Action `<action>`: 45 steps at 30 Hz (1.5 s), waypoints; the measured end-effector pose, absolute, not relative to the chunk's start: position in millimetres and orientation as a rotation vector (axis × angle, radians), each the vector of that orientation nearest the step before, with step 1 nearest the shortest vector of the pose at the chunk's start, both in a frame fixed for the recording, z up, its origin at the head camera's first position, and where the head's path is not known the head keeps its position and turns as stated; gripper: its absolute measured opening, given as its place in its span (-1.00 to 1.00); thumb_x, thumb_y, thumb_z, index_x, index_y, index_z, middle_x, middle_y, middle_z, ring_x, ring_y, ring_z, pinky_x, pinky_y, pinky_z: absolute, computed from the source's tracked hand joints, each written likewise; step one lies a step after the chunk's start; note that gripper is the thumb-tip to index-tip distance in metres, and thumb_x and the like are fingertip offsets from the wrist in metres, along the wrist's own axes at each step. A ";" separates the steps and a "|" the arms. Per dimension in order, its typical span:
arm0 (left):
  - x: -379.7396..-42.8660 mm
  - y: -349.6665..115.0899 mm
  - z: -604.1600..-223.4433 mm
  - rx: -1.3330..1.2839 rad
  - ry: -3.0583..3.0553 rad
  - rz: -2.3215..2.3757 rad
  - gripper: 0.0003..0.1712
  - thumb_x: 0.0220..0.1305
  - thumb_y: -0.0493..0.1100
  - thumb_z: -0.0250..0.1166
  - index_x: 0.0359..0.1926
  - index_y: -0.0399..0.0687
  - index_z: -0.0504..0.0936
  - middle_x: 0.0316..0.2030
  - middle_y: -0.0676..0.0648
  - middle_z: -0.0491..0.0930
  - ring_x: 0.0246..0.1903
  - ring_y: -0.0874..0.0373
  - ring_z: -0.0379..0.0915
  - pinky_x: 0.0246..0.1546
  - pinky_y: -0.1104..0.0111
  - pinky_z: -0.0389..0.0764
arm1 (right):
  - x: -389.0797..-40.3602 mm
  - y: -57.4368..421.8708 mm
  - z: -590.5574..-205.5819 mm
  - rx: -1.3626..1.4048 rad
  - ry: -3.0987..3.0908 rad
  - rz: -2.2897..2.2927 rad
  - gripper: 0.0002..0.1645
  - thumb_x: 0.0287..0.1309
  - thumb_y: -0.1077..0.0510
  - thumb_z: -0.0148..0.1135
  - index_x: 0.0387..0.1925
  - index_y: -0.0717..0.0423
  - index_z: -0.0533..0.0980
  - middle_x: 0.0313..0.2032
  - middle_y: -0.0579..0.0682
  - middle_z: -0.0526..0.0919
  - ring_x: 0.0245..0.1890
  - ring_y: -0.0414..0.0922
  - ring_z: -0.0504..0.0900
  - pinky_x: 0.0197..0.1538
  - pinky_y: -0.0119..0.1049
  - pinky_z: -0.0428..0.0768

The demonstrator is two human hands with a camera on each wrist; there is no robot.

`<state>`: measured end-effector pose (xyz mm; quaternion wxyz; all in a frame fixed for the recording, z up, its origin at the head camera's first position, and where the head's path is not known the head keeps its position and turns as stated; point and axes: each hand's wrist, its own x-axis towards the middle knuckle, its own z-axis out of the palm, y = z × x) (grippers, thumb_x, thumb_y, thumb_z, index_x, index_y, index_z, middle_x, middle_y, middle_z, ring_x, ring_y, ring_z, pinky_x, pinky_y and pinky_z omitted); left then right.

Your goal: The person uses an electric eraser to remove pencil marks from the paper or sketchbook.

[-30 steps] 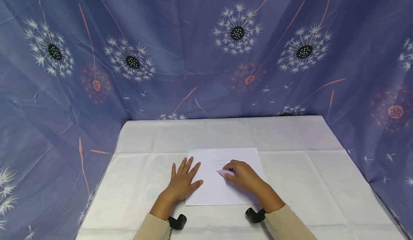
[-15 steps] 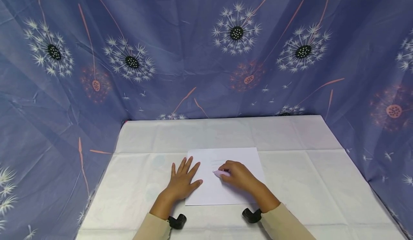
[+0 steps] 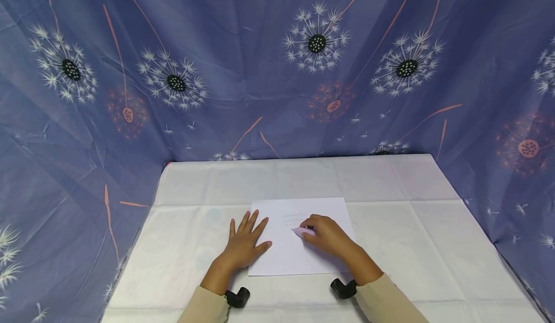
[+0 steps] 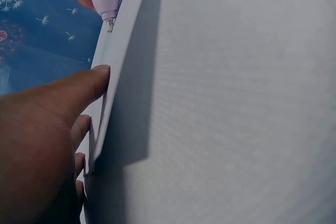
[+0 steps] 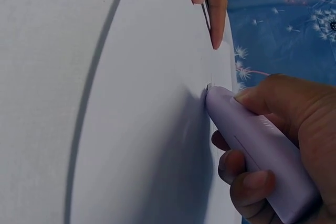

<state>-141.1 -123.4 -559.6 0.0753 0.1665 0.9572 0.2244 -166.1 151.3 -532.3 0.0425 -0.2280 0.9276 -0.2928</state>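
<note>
My right hand (image 3: 327, 235) grips a lavender correction tape (image 5: 260, 142), with the thumb on one side and curled fingers on the other. Its small tip meets the white sheet of paper (image 3: 282, 260), just below a few faint short lines (image 3: 296, 217). My left hand (image 3: 244, 247) lies spread on the left edge of the sheet, fingers straight and apart. In the left wrist view, the thumb (image 4: 89, 85) rests on the paper near the correction tape's tip. Part of the correction tape's body is hidden by the right hand in the head view.
A creased white cloth (image 3: 403, 246) covers the table under the paper. Blue dandelion-print fabric (image 3: 247, 72) hangs behind and at both sides. A black curved wrist mount (image 3: 238, 297) sticks out at the left wrist, another black mount (image 3: 343, 289) at the right.
My right hand slid a little left with the correction tape, then came back right along the paper. The left hand has stayed in place on the sheet.
</note>
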 end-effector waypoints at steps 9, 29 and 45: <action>-140.1 -124.2 -559.0 0.511 2.869 0.691 -0.20 0.42 0.23 0.17 0.54 0.04 0.24 0.61 -0.21 -0.04 0.60 -0.28 -0.26 0.44 -0.41 -0.32 | -165.2 157.0 -535.5 -0.688 2.867 -0.911 -0.81 0.17 0.17 0.41 -0.15 0.06 0.72 -0.36 -0.25 0.63 -0.41 -0.30 0.45 -0.28 -0.43 0.47; -141.2 -126.0 -565.7 0.540 2.878 0.721 -0.17 0.41 0.24 0.16 0.55 0.02 0.22 0.61 -0.24 -0.06 0.60 -0.30 -0.28 0.43 -0.40 -0.38 | -164.6 157.2 -535.8 -0.663 2.876 -0.930 -0.83 0.17 0.16 0.41 -0.18 0.02 0.74 -0.39 -0.28 0.62 -0.42 -0.34 0.43 -0.28 -0.43 0.46; -141.8 -126.0 -562.8 0.524 2.870 0.690 -0.20 0.44 0.25 0.14 0.55 0.06 0.22 0.61 -0.20 -0.05 0.61 -0.26 -0.27 0.45 -0.38 -0.33 | -166.5 149.6 -536.5 -0.629 2.893 -0.909 -0.80 0.18 0.16 0.42 -0.14 0.04 0.73 -0.39 -0.25 0.61 -0.44 -0.32 0.41 -0.31 -0.43 0.44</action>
